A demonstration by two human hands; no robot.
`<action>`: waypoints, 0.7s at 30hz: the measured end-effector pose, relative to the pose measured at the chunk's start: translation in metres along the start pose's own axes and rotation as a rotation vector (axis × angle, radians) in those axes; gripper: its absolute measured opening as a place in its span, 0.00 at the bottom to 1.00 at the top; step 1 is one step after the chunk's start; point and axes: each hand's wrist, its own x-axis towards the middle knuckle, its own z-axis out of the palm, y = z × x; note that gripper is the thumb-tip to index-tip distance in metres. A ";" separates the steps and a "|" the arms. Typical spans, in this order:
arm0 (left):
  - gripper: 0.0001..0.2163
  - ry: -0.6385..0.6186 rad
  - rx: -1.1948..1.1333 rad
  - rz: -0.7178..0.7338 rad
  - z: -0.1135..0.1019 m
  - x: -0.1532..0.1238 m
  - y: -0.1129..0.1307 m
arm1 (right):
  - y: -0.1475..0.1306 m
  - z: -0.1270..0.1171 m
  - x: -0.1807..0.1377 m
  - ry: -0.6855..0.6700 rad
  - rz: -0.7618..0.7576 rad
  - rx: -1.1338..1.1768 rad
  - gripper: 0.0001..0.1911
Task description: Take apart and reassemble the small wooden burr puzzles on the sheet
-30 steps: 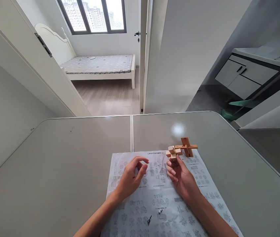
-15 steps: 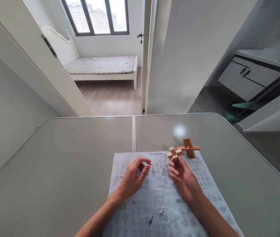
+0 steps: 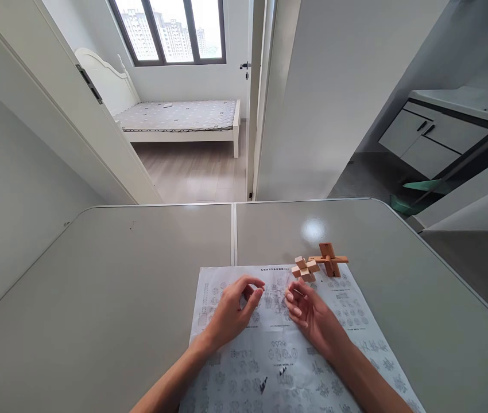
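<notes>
A pale wooden burr puzzle [image 3: 305,269] of crossed bars sits at the top edge of a printed sheet [image 3: 265,338]. Just below it is my right hand [image 3: 313,315], palm turned inward, its fingers loosely curled and holding nothing. My left hand [image 3: 236,305] rests over the sheet's left half. Its fingers are bent toward the thumb, and nothing shows between them. Behind the pale puzzle, and close to it, stands a reddish-brown wooden puzzle [image 3: 329,259] of crossed flat pieces. The sheet carries rows of small puzzle diagrams, partly covered by my hands and forearms.
The grey table [image 3: 97,304] has a seam [image 3: 233,232] running to its far edge. Past it are a doorway with a bed [image 3: 179,117], a white wall [image 3: 321,103], and a cabinet [image 3: 437,135] at the right. Another wall borders the table's left side.
My right hand has let go of the pale burr puzzle and drawn back slightly down and left. The puzzle stays beside the reddish-brown one. My left hand has hardly moved.
</notes>
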 end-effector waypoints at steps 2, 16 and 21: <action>0.10 -0.005 0.003 0.004 0.001 0.000 -0.003 | 0.001 0.004 -0.003 -0.043 -0.009 -0.090 0.16; 0.09 -0.031 0.030 0.056 0.004 -0.001 -0.007 | 0.000 0.000 0.000 -0.169 -0.036 -0.216 0.15; 0.10 -0.026 0.042 0.066 0.005 -0.002 -0.007 | -0.001 0.001 -0.003 -0.209 -0.047 -0.266 0.15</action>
